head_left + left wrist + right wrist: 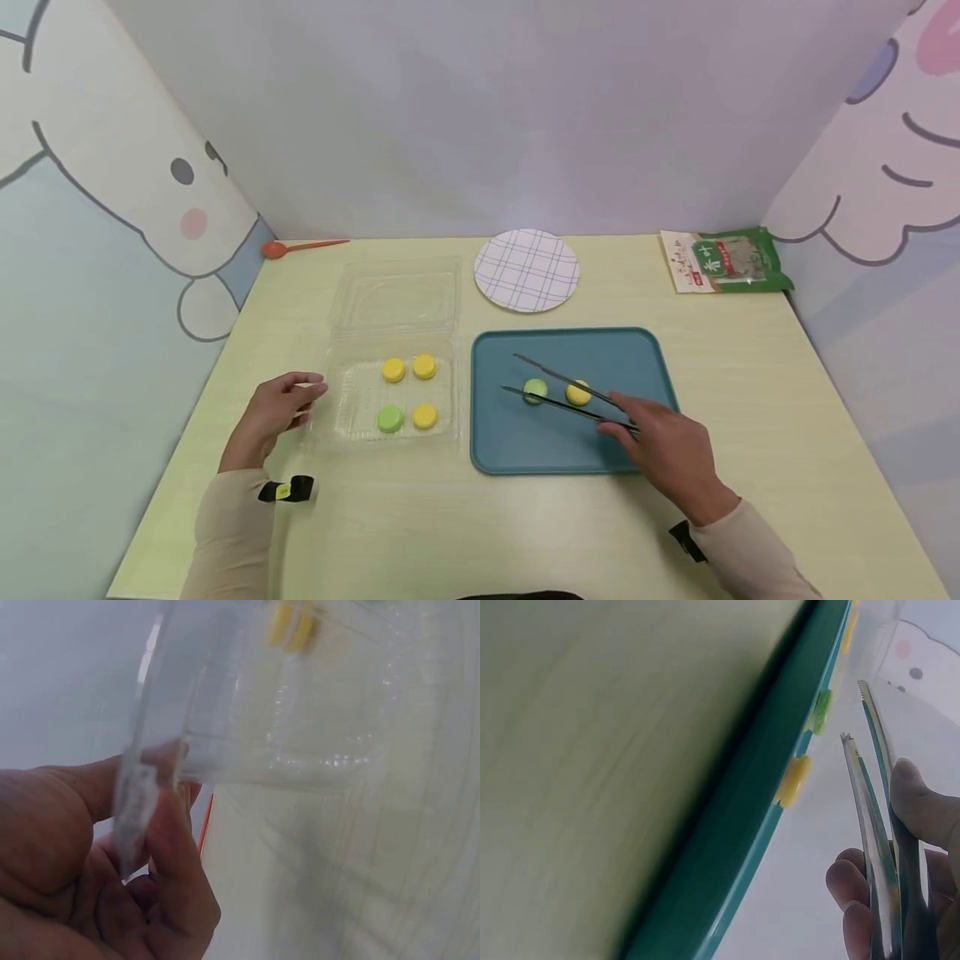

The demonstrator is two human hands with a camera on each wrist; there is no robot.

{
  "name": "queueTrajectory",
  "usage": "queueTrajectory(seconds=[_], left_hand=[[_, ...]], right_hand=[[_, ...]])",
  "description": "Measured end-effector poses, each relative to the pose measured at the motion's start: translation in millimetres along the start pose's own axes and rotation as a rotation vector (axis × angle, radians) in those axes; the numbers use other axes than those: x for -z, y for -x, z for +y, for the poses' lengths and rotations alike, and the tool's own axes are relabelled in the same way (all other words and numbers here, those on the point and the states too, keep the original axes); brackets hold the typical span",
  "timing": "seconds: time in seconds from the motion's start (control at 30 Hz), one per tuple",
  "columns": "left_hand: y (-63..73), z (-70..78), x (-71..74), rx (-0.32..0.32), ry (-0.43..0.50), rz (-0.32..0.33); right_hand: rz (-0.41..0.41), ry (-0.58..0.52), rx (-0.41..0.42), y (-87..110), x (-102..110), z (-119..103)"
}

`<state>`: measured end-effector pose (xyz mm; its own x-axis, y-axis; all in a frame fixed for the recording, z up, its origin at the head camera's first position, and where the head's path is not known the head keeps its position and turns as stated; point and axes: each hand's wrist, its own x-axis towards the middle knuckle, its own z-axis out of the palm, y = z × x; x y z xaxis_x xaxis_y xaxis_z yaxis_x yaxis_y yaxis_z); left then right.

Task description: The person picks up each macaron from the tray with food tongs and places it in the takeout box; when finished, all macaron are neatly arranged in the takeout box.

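Note:
My left hand (279,410) pinches the left rim of a clear plastic clamshell box (360,408), thumb and fingers on its edge in the left wrist view. Inside the box sit three yellow macarons (424,416) and a green macaron (390,418); its lid (397,296) lies folded back. In my right hand (671,446) is a pair of metal tongs (874,787), held with the tips apart. They hang above a blue-green tray (517,446) bearing another green macaron (535,391) and a yellow macaron (578,392). Nothing is caught between the tips.
Behind the tray lies a round checked plate (527,271). An orange-red spoon (276,249) rests at the back left, and a green and white food packet (723,260) at the back right. Walls close off the table's back and sides.

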<state>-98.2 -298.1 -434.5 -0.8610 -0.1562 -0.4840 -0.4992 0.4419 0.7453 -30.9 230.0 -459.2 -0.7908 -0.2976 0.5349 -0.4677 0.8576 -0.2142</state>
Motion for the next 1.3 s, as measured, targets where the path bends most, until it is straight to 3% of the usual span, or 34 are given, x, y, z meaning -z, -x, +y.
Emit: queueTrajectory(seconds=[0.23,1.3], left_hand=[[-0.7,0.6,0.8,0.011,0.004,0.002],[-0.5,-0.3,0.3,-0.023,-0.006,-0.014]], right_hand=[[0.027,0.027,-0.019,5.9,10,10],[-0.037,0.073,-0.218,57.0,37,26]])
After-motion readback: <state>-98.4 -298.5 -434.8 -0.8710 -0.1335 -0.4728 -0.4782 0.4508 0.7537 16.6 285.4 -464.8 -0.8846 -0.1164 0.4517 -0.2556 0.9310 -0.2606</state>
